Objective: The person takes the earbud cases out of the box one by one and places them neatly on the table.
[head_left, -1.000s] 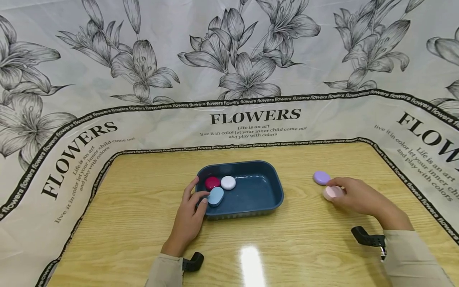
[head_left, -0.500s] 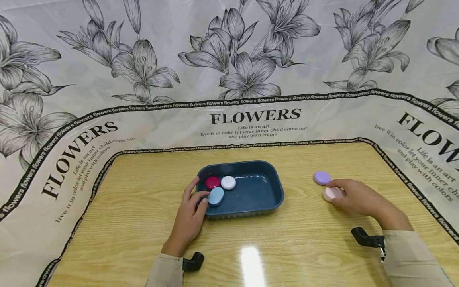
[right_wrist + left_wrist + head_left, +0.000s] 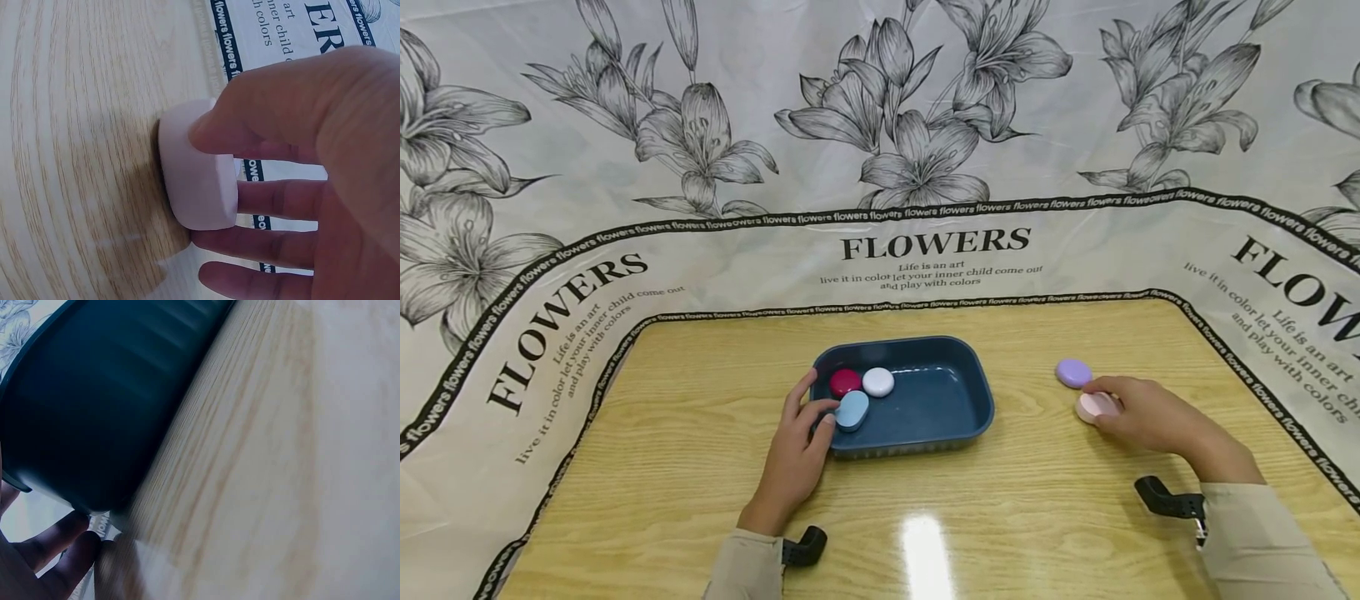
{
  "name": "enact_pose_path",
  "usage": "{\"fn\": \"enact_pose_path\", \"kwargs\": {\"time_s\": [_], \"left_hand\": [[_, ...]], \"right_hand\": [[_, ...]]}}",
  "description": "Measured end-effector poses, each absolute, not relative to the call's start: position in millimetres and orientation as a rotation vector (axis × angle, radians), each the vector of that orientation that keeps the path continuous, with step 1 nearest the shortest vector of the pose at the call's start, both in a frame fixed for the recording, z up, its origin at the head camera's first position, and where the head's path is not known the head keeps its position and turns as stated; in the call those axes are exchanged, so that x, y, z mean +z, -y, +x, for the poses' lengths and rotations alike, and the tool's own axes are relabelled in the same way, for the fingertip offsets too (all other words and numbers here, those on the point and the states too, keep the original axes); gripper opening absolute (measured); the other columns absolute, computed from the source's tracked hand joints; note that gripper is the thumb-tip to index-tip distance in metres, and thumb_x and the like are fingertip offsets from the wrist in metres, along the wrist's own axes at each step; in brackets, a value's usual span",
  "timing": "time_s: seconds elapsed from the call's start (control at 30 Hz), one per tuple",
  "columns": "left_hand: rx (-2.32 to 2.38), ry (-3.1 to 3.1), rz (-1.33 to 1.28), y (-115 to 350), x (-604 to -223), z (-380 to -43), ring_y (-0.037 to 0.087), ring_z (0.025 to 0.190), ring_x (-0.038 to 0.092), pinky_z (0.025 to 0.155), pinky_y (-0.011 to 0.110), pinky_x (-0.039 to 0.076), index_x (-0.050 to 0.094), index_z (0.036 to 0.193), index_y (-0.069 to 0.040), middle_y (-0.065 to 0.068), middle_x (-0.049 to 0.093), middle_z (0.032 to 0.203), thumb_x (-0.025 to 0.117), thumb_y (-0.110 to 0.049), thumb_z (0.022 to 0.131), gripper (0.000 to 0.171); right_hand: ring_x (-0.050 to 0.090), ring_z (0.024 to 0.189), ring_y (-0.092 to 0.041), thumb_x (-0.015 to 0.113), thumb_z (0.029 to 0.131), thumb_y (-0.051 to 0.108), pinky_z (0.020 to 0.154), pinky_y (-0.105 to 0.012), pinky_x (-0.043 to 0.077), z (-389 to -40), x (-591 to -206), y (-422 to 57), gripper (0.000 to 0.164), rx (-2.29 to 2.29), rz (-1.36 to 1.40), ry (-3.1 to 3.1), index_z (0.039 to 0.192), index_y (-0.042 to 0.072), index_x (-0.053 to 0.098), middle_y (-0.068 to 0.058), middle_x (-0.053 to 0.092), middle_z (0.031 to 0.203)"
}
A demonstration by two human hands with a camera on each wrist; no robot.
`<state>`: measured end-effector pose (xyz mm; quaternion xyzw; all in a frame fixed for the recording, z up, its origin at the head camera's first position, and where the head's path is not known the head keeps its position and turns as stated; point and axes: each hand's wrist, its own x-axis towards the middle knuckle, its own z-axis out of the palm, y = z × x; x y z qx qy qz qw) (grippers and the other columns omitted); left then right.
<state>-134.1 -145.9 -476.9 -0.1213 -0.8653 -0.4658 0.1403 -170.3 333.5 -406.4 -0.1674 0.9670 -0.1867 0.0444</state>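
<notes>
Right hand [image 3: 1146, 415] is pinching the pink piece [image 3: 1093, 407] toward the table's [image 3: 1037, 517] right edge.
Clamped between thumb and fingers, it is sitting just before the purple piece [image 3: 1073, 372]; the left hand [image 3: 795, 454] is gripping the tray's [image 3: 932, 408] left end.

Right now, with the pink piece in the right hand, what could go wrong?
1. The right hand is right beside the lilac disc, so lifting might nudge it.
2. The pale pink piece looks smooth and rounded; it could slip from the pinch.
3. The left hand touches the dark blue tub near the light blue piece; moving it might jog either.
</notes>
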Motion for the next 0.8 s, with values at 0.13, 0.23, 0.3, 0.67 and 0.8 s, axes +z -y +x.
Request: {"fn": "enact_pose_path", "kwargs": {"time_s": [0.13, 0.23, 0.3, 0.67, 0.8], "left_hand": [[-1.343, 2.495, -0.354, 145.7, -477.1, -133.6, 0.024, 0.142, 0.037, 0.105, 0.054, 0.039, 0.069, 0.12, -0.014, -0.006, 0.027, 0.161, 0.052, -0.02, 0.105, 0.024], [-1.342, 2.495, -0.355, 146.0, -477.7, -133.1, 0.024, 0.142, 0.038, 0.104, 0.054, 0.04, 0.069, 0.12, -0.014, -0.006, 0.027, 0.161, 0.052, -0.021, 0.105, 0.024], [-1.342, 2.497, -0.352, 146.1, -477.7, -132.7, 0.024, 0.142, 0.037, 0.104, 0.054, 0.04, 0.069, 0.12, -0.015, -0.007, 0.027, 0.161, 0.052, -0.021, 0.105, 0.024], [-1.329, 2.506, -0.343, 146.8, -476.9, -133.4, 0.023, 0.143, 0.036, 0.105, 0.053, 0.04, 0.069, 0.121, -0.014, -0.008, 0.026, 0.162, 0.051, -0.021, 0.106, 0.025], [-1.325, 2.501, -0.349, 144.8, -476.9, -134.4, 0.024, 0.143, 0.036, 0.103, 0.053, 0.041, 0.069, 0.121, -0.014, -0.006, 0.026, 0.162, 0.051, -0.022, 0.105, 0.025]], "right_hand": [[0.053, 0.084, -0.023, 0.074, 0.083, 0.012, 0.074, -0.041, 0.043, -169.5, -405.9, -333.0, 0.044, -0.565, -0.497, -2.948, 0.124, -0.002, 0.065, -0.013, 0.065, 0.102], [0.051, 0.082, -0.024, 0.071, 0.08, 0.006, 0.072, -0.04, 0.042, -169.1, -406.0, -333.2, 0.046, -0.563, -0.485, -2.94, 0.124, -0.006, 0.064, -0.014, 0.064, 0.1], [0.051, 0.082, -0.024, 0.069, 0.08, 0.004, 0.071, -0.041, 0.042, -169.2, -405.5, -332.9, 0.046, -0.565, -0.479, -2.935, 0.124, -0.007, 0.063, -0.014, 0.064, 0.1], [0.059, 0.11, -0.049, 0.06, 0.099, 0.019, 0.086, -0.061, 0.046, -175.1, -384.6, -322.1, 0.043, -0.632, -0.468, -2.95, 0.133, -0.007, 0.057, -0.031, 0.06, 0.126], [0.06, 0.11, -0.044, 0.056, 0.103, 0.033, 0.089, -0.06, 0.045, -179.5, -377.7, -310.1, 0.048, -0.655, -0.487, -2.976, 0.133, -0.004, 0.059, -0.026, 0.063, 0.125]]}}
